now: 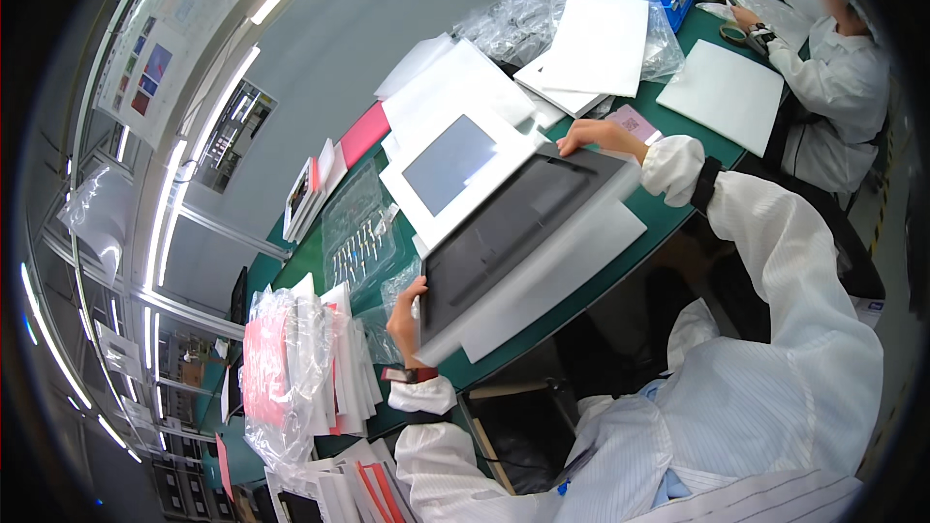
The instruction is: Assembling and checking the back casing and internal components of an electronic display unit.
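Observation:
Between my two hands is a large dark flat panel (504, 218) with a black glossy rectangular face, tilted above the green table. My left hand (405, 324) grips its left end, fingers partly hidden behind the edge. At the far right corner, my right hand (603, 138) curls its fingers over the panel's edge. Below the panel lies a white sheet (572, 276), reaching over the table's front edge. Just behind it, a white-framed piece with a grey rectangular middle (450, 165) rests on other white sheets.
Plastic-wrapped white and pink sheets (281, 358) stand at the left. A clear tray of small parts (358, 242) is near the back. White boards (601, 44) and crumpled plastic bags (518, 24) lie farther right. At the far right, a co-worker (833, 68) handles clear plastic.

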Demonstrator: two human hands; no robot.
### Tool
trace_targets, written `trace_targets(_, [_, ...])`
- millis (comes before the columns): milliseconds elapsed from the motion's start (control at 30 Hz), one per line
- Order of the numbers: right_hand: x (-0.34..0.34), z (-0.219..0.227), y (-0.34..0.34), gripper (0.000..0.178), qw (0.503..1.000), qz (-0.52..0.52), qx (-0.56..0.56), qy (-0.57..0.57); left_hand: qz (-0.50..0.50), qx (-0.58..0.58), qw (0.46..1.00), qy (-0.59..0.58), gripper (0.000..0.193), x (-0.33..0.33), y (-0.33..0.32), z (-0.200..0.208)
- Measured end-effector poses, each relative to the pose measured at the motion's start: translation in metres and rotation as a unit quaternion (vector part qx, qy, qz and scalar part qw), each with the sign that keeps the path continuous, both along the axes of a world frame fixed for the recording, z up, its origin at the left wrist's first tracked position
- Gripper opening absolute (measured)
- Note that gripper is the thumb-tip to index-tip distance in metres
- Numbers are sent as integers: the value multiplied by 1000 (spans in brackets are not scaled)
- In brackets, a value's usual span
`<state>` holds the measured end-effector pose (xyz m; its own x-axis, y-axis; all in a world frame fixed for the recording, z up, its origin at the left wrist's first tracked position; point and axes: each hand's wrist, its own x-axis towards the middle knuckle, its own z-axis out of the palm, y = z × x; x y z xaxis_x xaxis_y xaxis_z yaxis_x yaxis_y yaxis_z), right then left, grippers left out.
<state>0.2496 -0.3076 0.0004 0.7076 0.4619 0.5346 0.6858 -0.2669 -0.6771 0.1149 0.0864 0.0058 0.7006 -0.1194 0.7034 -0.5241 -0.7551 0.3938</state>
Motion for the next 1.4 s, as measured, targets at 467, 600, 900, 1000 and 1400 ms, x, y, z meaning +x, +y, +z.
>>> trace_targets(467, [-4, -65, -1, 16, 931, -32, -230, -282, 15, 212, 976, 46, 32, 13, -18, -68])
trace_targets(600, [-5, -58, 4, 16, 932, -22, -267, -246, 28, 206, 976, 63, 33, 12, -18, -62])
trace_targets(900, [-73, -24, 104, 13, 944, 155, -287, -53, 10, 11, 984, 176, 22, -68, -110, -57])
trace_targets(1000, [-73, -30, 126, 13, 916, 175, -357, -61, 41, 50, 987, 150, 32, -75, -122, -70])
trace_targets(1400, [-87, -9, 155, 11, 798, 188, -558, -132, 34, 0, 991, 130, 32, -75, -120, -81])
